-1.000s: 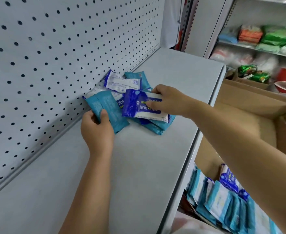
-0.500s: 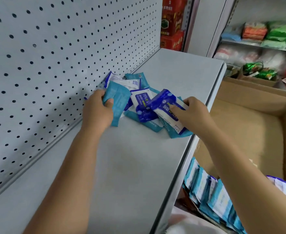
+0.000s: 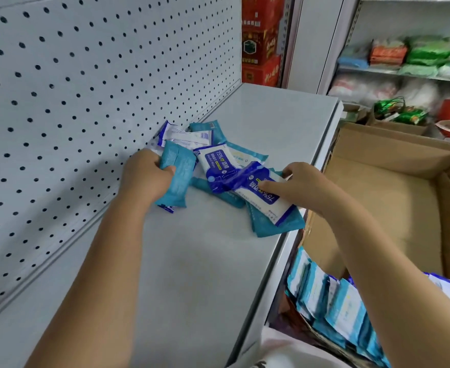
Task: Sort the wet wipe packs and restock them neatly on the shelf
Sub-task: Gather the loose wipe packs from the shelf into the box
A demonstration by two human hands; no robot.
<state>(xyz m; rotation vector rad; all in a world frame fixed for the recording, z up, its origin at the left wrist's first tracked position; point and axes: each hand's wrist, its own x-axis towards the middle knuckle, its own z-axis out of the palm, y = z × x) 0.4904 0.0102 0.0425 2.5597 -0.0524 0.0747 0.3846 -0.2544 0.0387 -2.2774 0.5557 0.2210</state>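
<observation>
Right hand (image 3: 306, 185) moved blue-white pack (image 3: 247, 183) toward shelf (image 3: 192, 261) front edge, fingers pinching it; left hand (image 3: 144, 176) fingers curled around teal pack (image 3: 178, 168).

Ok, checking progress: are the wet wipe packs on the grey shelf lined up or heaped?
Heaped: the blue and teal wet wipe packs overlap at mixed angles.

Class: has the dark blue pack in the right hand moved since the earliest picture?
Yes. The dark blue pack, gripped by the right hand, has been drawn away from the pegboard toward the shelf's front edge.
</observation>
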